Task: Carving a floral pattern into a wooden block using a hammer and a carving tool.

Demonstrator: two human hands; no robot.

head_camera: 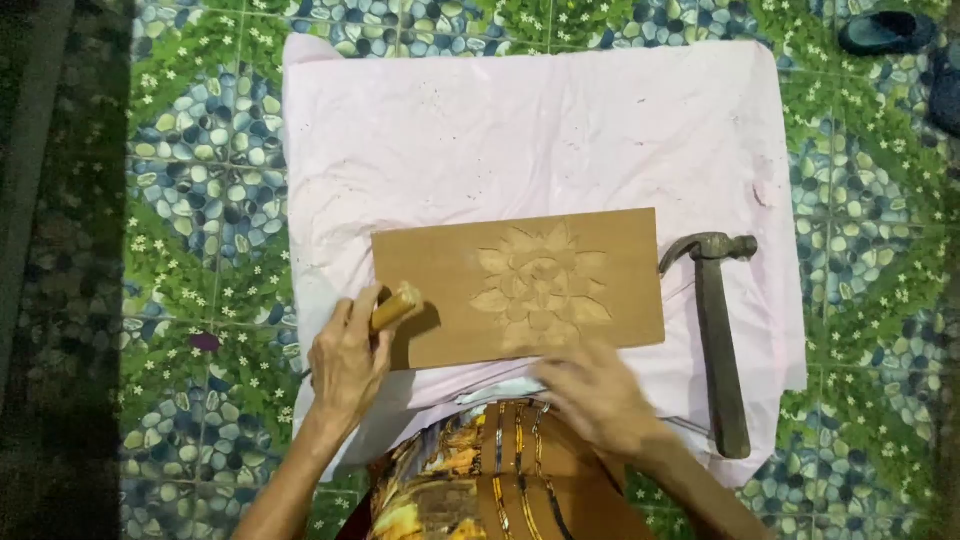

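A brown wooden board [440,270] with a carved flower [542,285] lies on a pink cloth [520,130]. My left hand [347,362] is at the board's left edge, closed around a tool with a yellowish wooden handle [396,307]; the tool's tip is hidden. My right hand [597,392] is blurred at the board's near edge, just below the flower, fingers resting on or over the wood with nothing seen in it.
A claw hammer [718,330] with a dark handle lies on the cloth right of the board. The floor is tiled in a green and pebble pattern. Dark sandals [885,32] sit at the top right. My patterned clothing [490,480] shows at the bottom.
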